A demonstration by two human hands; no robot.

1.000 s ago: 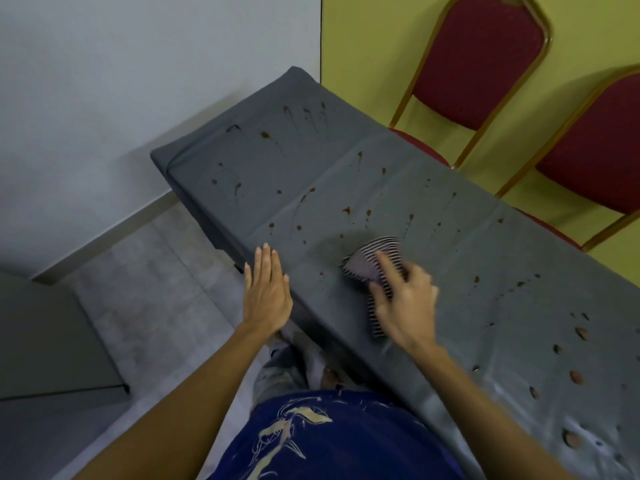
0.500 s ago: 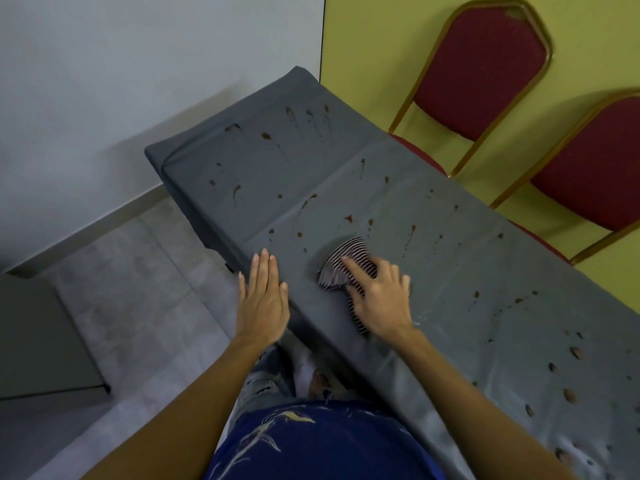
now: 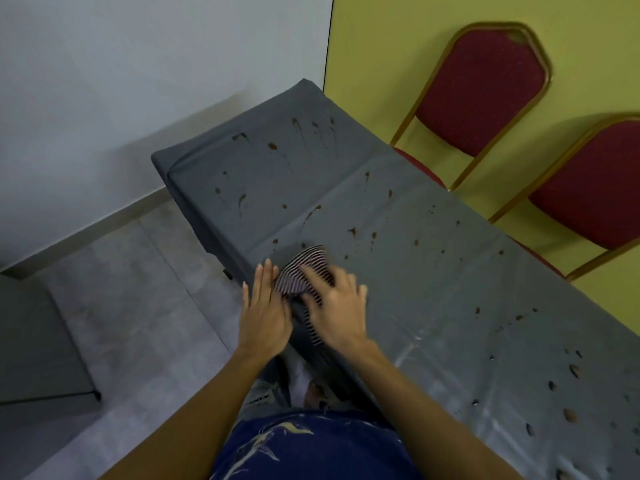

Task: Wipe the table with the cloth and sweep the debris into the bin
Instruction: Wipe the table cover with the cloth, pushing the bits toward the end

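striped cloth under flat right hand, left hand flat at stained grey table edge, red chairs

Striped cloth (bunched) at table edge

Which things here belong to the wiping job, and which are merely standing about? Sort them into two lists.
Belonging to the job:
striped cloth, pressed under the right hand
left hand, flat at the near edge of the table
brown debris spots on the grey cover

Standing about:
left red chair
right red chair
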